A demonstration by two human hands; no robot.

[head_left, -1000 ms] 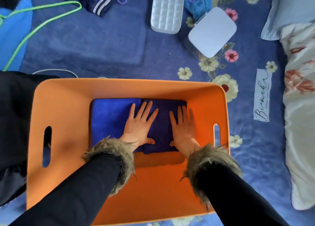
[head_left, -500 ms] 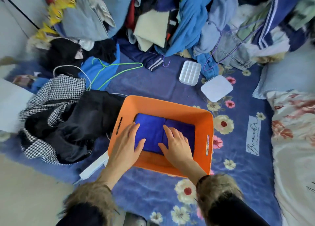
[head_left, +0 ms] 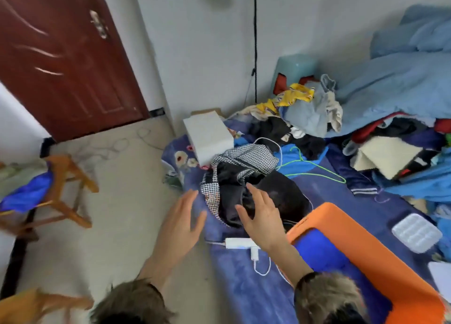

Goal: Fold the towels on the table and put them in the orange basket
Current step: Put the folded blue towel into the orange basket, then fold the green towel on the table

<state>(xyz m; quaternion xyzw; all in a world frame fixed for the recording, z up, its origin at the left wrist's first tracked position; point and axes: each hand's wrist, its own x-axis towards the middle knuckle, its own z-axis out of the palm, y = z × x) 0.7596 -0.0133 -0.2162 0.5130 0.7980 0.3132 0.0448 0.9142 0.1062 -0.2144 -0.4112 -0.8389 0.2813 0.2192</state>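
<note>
The orange basket (head_left: 361, 245) stands on the blue bed cover at the lower right, with a folded blue towel (head_left: 317, 250) showing inside it. My left hand (head_left: 179, 222) hovers open over the bed's edge, left of the basket, holding nothing. My right hand (head_left: 262, 212) is open too, fingers spread, in the air above a black and checked garment (head_left: 244, 177) just left of the basket's rim. Another blue cloth (head_left: 26, 194) lies on a wooden stool (head_left: 66, 192) at the far left.
A white power strip (head_left: 240, 243) with a plugged charger lies beside the basket. A white box (head_left: 207, 134), a green hanger (head_left: 314, 167), a white tray (head_left: 416, 232) and heaps of clothes (head_left: 390, 148) cover the bed. A dark red door (head_left: 61, 55) and bare floor (head_left: 117, 201) lie left.
Both hands have left the folded towels in the basket and lifted out to its left. The view has swung left and up, so the floor, door and stool now show.
</note>
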